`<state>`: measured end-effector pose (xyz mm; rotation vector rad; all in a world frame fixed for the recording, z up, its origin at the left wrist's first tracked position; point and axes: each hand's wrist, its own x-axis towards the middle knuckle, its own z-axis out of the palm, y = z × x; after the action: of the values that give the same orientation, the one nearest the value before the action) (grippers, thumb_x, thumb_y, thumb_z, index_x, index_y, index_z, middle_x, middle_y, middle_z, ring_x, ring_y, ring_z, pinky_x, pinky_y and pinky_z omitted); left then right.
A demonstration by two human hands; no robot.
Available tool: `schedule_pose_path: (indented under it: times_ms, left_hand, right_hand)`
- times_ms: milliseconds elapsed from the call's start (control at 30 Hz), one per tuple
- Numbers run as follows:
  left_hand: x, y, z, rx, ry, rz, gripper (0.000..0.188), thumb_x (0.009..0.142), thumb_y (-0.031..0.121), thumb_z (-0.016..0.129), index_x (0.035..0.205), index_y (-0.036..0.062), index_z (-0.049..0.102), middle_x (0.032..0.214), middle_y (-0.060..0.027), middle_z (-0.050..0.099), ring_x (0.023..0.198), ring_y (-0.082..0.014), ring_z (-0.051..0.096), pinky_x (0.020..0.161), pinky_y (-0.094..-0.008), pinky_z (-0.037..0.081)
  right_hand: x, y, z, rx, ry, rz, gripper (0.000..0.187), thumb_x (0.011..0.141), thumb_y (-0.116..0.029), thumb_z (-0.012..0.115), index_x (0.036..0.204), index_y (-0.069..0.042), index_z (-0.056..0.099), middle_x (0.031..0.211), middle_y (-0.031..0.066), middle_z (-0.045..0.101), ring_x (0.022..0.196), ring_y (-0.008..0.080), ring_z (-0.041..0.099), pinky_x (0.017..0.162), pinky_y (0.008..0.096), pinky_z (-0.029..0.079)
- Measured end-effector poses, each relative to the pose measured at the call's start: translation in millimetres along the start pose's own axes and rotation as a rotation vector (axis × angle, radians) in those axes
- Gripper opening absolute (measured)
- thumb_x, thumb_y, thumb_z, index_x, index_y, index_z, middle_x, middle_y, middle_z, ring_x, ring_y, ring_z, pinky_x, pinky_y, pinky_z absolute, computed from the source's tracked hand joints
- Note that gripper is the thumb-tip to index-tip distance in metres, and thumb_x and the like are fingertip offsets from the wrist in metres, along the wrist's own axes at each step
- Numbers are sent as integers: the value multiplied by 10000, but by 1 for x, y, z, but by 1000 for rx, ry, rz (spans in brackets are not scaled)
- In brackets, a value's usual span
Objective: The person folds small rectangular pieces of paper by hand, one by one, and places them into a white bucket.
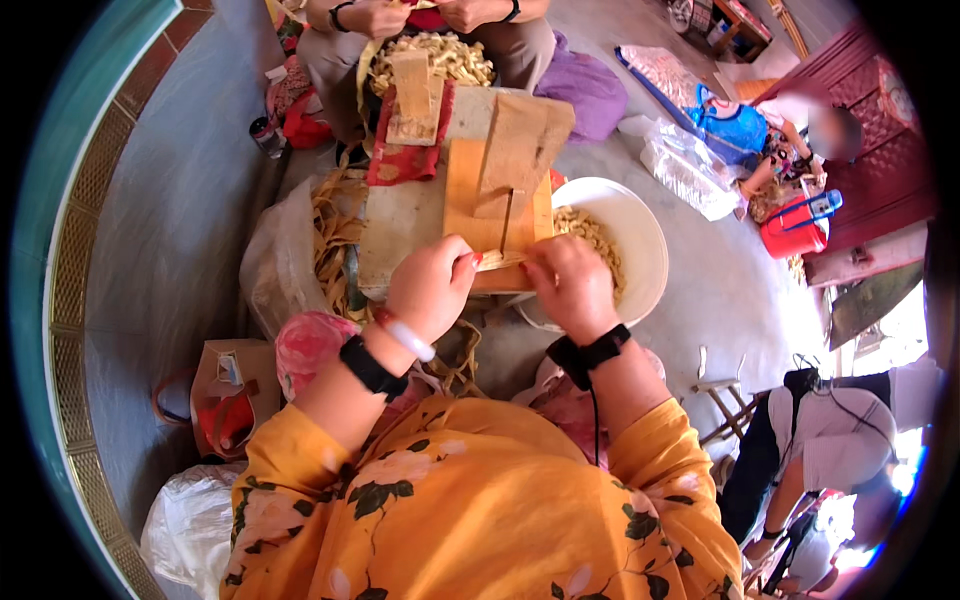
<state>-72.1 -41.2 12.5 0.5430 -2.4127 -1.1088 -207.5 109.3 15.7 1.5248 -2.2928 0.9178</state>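
A short pale-yellow strip [499, 262] is stretched between my two hands, above the near edge of a wooden board [465, 200]. My left hand [430, 282] pinches one end between thumb and fingers. The other end is pinched by my right hand [577, 287], whose fingertips partly hide it. Just beyond the strip, a thin dark rod [507, 225] shows against the board, near a slanted wooden block [522, 150]. To the right of my right hand stands a white bucket [648, 245] with many small pale-yellow pieces [580, 228] in it.
Long tan strips [335, 225] lie in a clear plastic bag [270, 250] left of the work table [395, 235]. Across from me a person's hands [375, 18] hold a yellow strip over a bowl of pale pieces [440, 58]. Other people are at the right, near a red bucket [793, 230].
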Motion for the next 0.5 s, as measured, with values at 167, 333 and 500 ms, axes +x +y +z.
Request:
schedule_pose_path:
  times_ms: [167,333,500]
  left_hand:
    - [-11,-13,9,-162,39,-40,121,885,108,579,867,-12,574,632,-107,570,555,-160,533,543,-287,432]
    - [-8,-17,11,-196,26,-47,136,888,135,579,868,1,589,684,-125,594,617,-231,552,566,-326,449]
    - [-5,-13,11,-128,30,9,137,899,119,575,865,-14,581,626,-75,553,565,-121,505,546,-274,428]
  right_hand:
    - [-23,24,-13,15,127,139,225,741,-33,642,958,-37,583,940,132,618,879,331,584,785,405,474]
    - [-16,-1,-13,203,47,56,312,733,-37,663,1026,-43,556,1015,142,615,970,322,567,844,407,453]
    - [-5,7,13,127,-71,-95,191,722,-29,630,890,-55,543,881,111,595,853,302,553,734,409,441]
